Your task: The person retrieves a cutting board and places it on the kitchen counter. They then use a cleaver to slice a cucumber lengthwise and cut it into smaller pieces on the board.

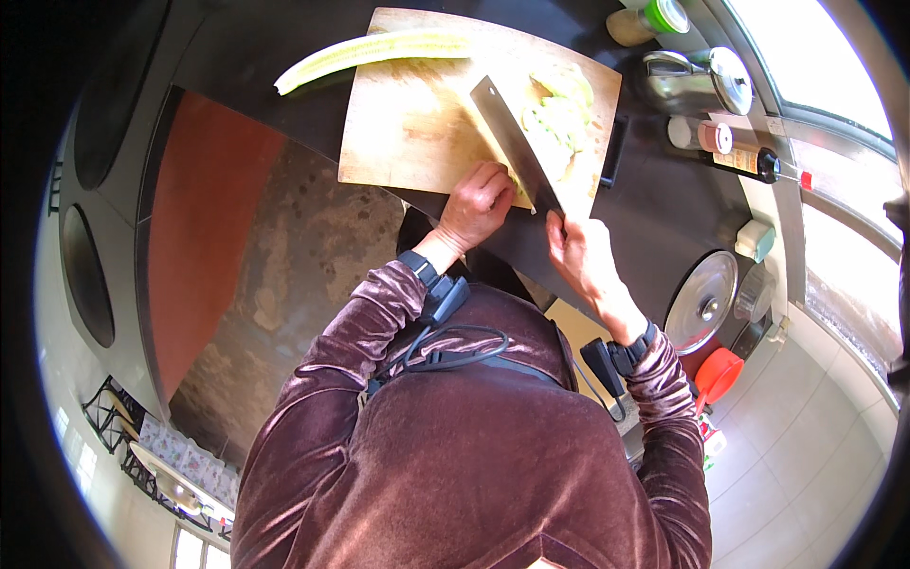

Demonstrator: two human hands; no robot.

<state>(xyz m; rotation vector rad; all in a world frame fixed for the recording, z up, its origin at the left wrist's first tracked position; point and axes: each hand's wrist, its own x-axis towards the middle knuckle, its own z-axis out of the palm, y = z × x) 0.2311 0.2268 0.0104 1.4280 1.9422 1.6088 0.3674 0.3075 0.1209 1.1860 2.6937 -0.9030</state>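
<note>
On a wooden cutting board (pixel 398 135) lies a long pale green peeled vegetable (pixel 370 51), its left end reaching past the board's edge. My right hand (pixel 586 252) grips the handle of a cleaver (pixel 515 135), whose blade slants up and left across the board. Left of the blade, my left hand (pixel 480 203) rests at the board's near edge with curled fingers against a small green piece (pixel 517 186), partly hidden by the fingers. Cut pale green pieces (pixel 561 114) lie in a heap right of the blade, washed out by bright light.
Along the window side of the dark countertop (pixel 654 213) stand a green-lidded jar (pixel 647 23), a metal jug (pixel 697 78), a small jar (pixel 699 134) and a dark bottle (pixel 746 162). Nearer are a glass pot lid (pixel 704 302) and a red plastic ladle or scoop (pixel 718 373).
</note>
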